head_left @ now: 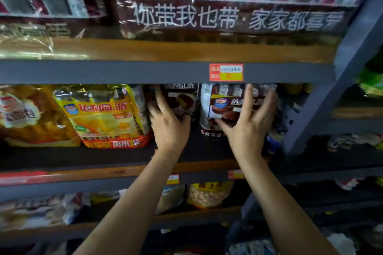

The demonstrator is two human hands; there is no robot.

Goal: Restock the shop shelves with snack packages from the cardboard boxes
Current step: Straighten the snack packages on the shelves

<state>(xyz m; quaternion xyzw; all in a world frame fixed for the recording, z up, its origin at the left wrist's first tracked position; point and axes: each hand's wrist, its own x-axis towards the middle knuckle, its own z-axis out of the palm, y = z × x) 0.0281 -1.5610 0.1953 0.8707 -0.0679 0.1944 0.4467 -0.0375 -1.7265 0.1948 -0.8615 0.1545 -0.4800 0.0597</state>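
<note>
the two dark chocolate-pie bags stand upright on the middle shelf (203,151), just under the red price tag (226,72). the right bag (219,107) sits below the tag and the left bag (180,101) just left of it, beside the yellow bag (105,114). they look light, soft and crinkly, with slick film and crushable cakes inside, so flat palms on the faces or a hold at the side edges seems safest. the left hand (169,125) lies on the left bag, fingers spread and nearly straight, touching rather than gripping. the right hand (248,124) spreads wide over the right bag, fingers extended along its right edge, pressing, nothing clasped. both forearms reach up from below the tag.
</note>
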